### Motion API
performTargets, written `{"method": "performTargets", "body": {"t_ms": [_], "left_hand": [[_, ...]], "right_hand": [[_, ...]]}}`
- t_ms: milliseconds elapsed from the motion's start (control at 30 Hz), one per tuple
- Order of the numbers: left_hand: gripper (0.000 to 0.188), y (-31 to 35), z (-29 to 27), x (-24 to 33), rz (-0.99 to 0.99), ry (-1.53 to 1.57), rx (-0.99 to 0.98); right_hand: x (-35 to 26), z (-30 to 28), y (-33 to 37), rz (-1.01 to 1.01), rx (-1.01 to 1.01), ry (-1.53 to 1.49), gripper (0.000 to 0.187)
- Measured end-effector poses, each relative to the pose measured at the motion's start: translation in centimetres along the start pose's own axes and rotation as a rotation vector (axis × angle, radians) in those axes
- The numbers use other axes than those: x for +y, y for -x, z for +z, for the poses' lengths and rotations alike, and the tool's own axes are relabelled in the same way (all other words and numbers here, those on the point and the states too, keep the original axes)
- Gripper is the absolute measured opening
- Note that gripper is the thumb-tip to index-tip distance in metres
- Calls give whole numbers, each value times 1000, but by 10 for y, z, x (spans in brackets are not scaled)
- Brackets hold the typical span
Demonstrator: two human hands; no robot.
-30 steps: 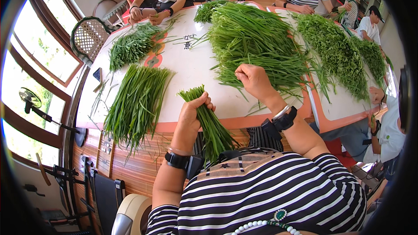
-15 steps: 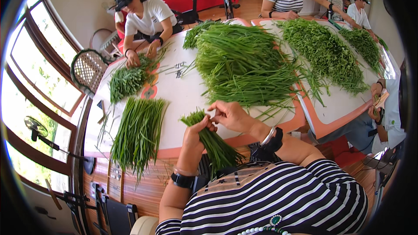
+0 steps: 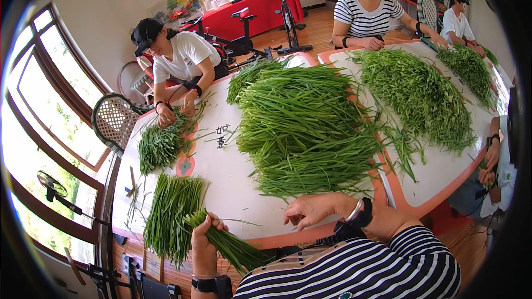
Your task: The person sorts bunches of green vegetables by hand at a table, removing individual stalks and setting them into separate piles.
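My left hand (image 3: 206, 243) is closed around a bunch of long green chives (image 3: 235, 246). The cut ends point up and left, and the leaves trail toward my striped shirt over the table's near edge. Just left of it lies a neat stack of chives (image 3: 170, 218) with leaf tips hanging off the edge; the held bunch overlaps its right side. My right hand (image 3: 313, 210) hovers at the near edge, fingers loosely bent and apart, with nothing visible in them. Beyond it spreads a large heap of chives (image 3: 302, 127).
The white table (image 3: 221, 169) has a pinkish border. At the far left, a person's hands (image 3: 174, 113) work in a smaller green pile (image 3: 158, 147). Other people sit along the far and right sides by more green heaps (image 3: 415, 94). A fan (image 3: 52, 184) stands at left.
My left hand has carried its bunch left and nearer, beside the neat stack. My right hand has come away from the bunch and moved right. The view has tilted upward.
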State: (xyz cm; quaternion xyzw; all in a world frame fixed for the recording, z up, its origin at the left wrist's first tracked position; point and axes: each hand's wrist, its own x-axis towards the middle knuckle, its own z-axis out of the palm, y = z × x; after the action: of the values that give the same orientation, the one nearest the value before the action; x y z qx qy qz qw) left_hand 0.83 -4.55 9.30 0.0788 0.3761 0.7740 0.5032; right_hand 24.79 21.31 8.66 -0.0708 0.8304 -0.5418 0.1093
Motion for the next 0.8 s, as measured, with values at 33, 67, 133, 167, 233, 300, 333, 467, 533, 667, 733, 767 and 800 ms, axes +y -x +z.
{"method": "performTargets", "body": {"t_ms": [33, 67, 133, 167, 233, 300, 333, 467, 533, 667, 733, 767, 800], "left_hand": [[15, -2, 0, -1, -6, -3, 17], [15, -6, 1, -2, -8, -2, 21], [14, -10, 0, -6, -47, 11, 89], [14, -13, -1, -8, -46, 15, 97], [13, -19, -2, -13, -97, 28, 188], [14, -20, -3, -11, -113, -9, 171], [14, -21, -4, -11, -119, -23, 175], [14, -25, -4, -13, -112, -52, 173], [15, -26, -8, -14, -91, -68, 184], [14, -23, -4, -14, -79, -135, 202], [13, -22, -4, -13, -70, -164, 171], [13, -21, 3, -13, -34, -186, 163], [13, -17, 2, -14, -36, -170, 165]], "right_hand": [[6, -4, -2, -75, 45, 15, 41], [10, -11, -3, -74, 43, 11, 41], [8, -23, -7, -95, 136, 41, 39], [10, -28, -8, -95, 128, 37, 39], [14, -33, -7, -80, 136, -96, 37], [18, -32, -8, -76, 148, -125, 33], [18, -34, -7, -65, 155, -150, 32], [21, -38, -7, -60, 176, -170, 30], [19, -37, -8, -52, 201, -121, 29], [27, -35, -11, -45, 214, -139, 27], [24, -34, -12, -4, 214, -177, 26], [25, -32, -12, 16, 211, -223, 26], [24, -32, -13, 22, 211, -220, 25]]}}
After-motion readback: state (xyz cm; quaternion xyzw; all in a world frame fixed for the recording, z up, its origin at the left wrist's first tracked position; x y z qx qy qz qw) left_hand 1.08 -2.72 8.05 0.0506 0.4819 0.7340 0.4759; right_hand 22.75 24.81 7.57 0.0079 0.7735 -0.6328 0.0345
